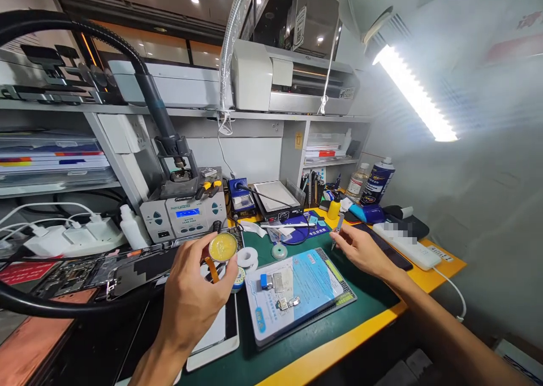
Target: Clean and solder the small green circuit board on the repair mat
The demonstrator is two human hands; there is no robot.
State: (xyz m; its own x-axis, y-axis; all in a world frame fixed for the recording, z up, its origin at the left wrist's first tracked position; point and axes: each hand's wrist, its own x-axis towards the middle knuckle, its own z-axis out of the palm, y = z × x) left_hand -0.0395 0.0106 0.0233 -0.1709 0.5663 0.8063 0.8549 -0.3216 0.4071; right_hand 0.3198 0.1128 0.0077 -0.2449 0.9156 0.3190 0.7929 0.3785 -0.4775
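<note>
While left hand [190,295] pinches round yellow tin [223,247] upright, right hand [360,249] grips tweezers [337,229], tips down; tin lies left of tweezers, well apart.

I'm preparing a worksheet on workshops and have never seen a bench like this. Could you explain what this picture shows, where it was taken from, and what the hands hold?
The camera sits on the person's head, looking down at a green-topped workbench. The left hand holds up a small round tin of yellow paste. The right hand holds thin metal tweezers. Between them lies a light blue mat with small metal parts. Behind stands a grey soldering station with a blue display.
</note>
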